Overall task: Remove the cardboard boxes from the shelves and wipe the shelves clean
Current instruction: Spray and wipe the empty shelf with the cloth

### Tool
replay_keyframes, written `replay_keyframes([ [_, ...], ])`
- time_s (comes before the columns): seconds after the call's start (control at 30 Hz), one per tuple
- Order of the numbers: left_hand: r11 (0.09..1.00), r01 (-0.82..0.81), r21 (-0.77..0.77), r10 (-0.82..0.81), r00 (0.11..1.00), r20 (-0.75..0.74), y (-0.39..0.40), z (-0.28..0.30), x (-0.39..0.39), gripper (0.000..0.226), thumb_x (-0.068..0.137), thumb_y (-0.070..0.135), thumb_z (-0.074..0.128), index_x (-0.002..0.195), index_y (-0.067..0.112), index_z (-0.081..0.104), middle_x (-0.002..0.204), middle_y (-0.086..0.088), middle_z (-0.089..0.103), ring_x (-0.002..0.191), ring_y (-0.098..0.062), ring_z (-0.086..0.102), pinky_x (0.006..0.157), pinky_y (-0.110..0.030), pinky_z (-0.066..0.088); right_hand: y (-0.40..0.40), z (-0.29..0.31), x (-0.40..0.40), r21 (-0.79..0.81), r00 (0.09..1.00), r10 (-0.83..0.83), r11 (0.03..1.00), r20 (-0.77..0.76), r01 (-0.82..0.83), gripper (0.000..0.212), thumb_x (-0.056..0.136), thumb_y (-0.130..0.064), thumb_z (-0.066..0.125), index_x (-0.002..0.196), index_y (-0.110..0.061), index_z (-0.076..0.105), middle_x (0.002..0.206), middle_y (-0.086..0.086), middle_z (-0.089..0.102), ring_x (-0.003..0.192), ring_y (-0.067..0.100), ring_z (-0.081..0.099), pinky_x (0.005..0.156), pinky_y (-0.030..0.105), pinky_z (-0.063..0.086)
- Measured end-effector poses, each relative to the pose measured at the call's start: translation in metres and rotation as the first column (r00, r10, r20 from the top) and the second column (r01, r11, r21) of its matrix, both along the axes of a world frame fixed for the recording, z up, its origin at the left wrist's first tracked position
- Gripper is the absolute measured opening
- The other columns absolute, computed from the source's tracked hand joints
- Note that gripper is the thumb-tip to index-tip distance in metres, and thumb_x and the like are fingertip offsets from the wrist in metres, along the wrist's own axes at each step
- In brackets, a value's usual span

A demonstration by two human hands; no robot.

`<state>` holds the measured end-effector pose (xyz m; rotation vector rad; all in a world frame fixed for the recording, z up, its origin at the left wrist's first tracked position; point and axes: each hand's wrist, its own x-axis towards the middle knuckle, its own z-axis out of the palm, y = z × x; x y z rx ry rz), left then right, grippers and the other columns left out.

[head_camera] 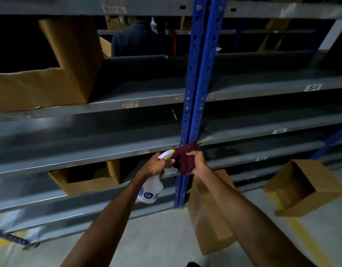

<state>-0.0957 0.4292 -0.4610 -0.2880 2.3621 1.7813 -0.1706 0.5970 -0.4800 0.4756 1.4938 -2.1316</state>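
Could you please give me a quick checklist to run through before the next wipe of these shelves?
1. Cloth in hand: ok, the right hand grips the maroon cloth.
2. Spray ready: ok, the left hand holds the spray bottle, nozzle pointing at the cloth.
3. Cloth damp: cannot tell.
4. Boxes off shelves: not ok, a large cardboard box sits on the upper shelf and a smaller box on a lower one.
5. Shelf ahead bare: ok, the middle shelf shows no boxes.
6. Floor by the feet: not ok, two boxes lie there.
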Motion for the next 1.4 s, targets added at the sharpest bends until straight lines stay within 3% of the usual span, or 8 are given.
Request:
replay_keyframes([
  [0.27, 0.997, -0.077, -0.028, 0.067, 0.967, -0.248, 0.075, 0.02, -0.076, 0.028, 0.099, 0.037, 0.059, 0.081, 0.017, 0.062, 0.064, 0.004, 0.058, 0.051, -0.002, 0.051, 0.057, -0.025, 0.041, 0.064, -0.004, -0.07, 0.046, 0.99, -0.137, 0.989, -0.018, 0.138, 0.053, 0.068, -0.006, 0.051, 0.117, 0.01, 0.064, 0.082, 0.018, 0.073, 0.073, 0.034, 0.068, 0.081, 0.039, 0.055],
  [0.47, 0.979, -0.204, 0.026, 0.199, 0.908, -0.369, 0.146, 0.03, -0.151, 0.029, 0.099, 0.034, 0.059, 0.121, 0.015, 0.063, 0.103, 0.004, 0.064, 0.097, -0.015, 0.064, 0.081, -0.022, 0.043, 0.127, 0.014, -0.109, 0.126, 0.983, -0.184, 0.975, -0.016, 0.185, 0.023, 0.086, 0.004, 0.046, 0.099, 0.003, 0.065, 0.086, 0.015, 0.067, 0.076, 0.034, 0.062, 0.069, 0.039, 0.053],
  [0.6, 0.968, -0.25, -0.004, 0.222, 0.866, -0.449, 0.176, 0.03, -0.198, 0.019, 0.099, 0.035, 0.06, 0.099, 0.016, 0.059, 0.092, -0.004, 0.064, 0.085, -0.018, 0.062, 0.077, -0.034, 0.05, 0.157, 0.007, -0.139, 0.109, 0.984, -0.175, 0.978, -0.01, 0.175, 0.026, 0.085, 0.002, 0.047, 0.104, 0.0, 0.065, 0.092, 0.017, 0.069, 0.082, 0.036, 0.064, 0.066, 0.038, 0.052],
  [0.87, 0.925, -0.379, -0.027, 0.352, 0.881, -0.317, 0.191, 0.01, -0.273, 0.045, 0.095, 0.053, 0.055, 0.105, 0.009, 0.06, 0.091, -0.005, 0.063, 0.085, -0.021, 0.062, 0.075, -0.032, 0.048, 0.167, -0.014, -0.167, 0.054, 0.99, -0.128, 0.991, 0.051, 0.126, 0.037, 0.081, -0.002, 0.057, 0.117, -0.002, 0.065, 0.111, 0.025, 0.07, 0.105, 0.042, 0.065, 0.096, 0.053, 0.052],
  [1.0, 0.913, -0.375, -0.16, 0.358, 0.925, -0.127, 0.172, -0.054, -0.309, 0.088, 0.077, 0.083, 0.055, 0.113, 0.003, 0.06, 0.099, -0.019, 0.068, 0.095, -0.034, 0.067, 0.085, -0.047, 0.056, 0.152, -0.013, -0.163, -0.026, 0.992, -0.091, 0.995, 0.082, 0.094, 0.029, 0.087, 0.002, 0.051, 0.113, 0.002, 0.063, 0.104, 0.023, 0.07, 0.096, 0.038, 0.065, 0.081, 0.045, 0.054],
  [1.1, 0.924, -0.29, -0.25, 0.288, 0.957, -0.043, 0.17, -0.053, -0.297, 0.058, 0.084, 0.053, 0.073, 0.102, -0.001, 0.062, 0.084, -0.009, 0.065, 0.083, -0.029, 0.067, 0.064, -0.031, 0.049, 0.139, -0.017, -0.166, -0.073, 0.99, -0.098, 0.992, 0.104, 0.106, 0.027, 0.091, 0.003, 0.044, 0.112, 0.003, 0.062, 0.097, 0.019, 0.068, 0.086, 0.036, 0.064, 0.068, 0.041, 0.051],
  [1.2, 0.921, -0.2, -0.333, 0.201, 0.979, -0.031, 0.173, -0.034, -0.273, 0.029, 0.089, 0.017, 0.067, 0.111, 0.0, 0.059, 0.106, -0.006, 0.067, 0.103, -0.029, 0.066, 0.077, -0.032, 0.052, 0.129, -0.016, -0.169, -0.114, 0.986, -0.12, 0.985, 0.115, 0.133, 0.027, 0.092, 0.002, 0.041, 0.109, 0.003, 0.062, 0.093, 0.017, 0.068, 0.084, 0.035, 0.062, 0.068, 0.04, 0.05],
  [1.4, 0.809, -0.114, -0.576, 0.09, 0.993, -0.071, 0.183, -0.033, -0.242, 0.067, 0.091, 0.007, 0.061, 0.149, 0.005, 0.028, 0.143, -0.015, 0.044, 0.129, -0.029, 0.048, 0.109, -0.035, 0.04, 0.117, -0.026, -0.187, -0.036, 0.976, -0.18, 0.982, 0.123, 0.186, 0.042, 0.089, -0.002, 0.049, 0.129, 0.006, 0.058, 0.094, 0.02, 0.069, 0.088, 0.037, 0.063, 0.079, 0.043, 0.053],
])
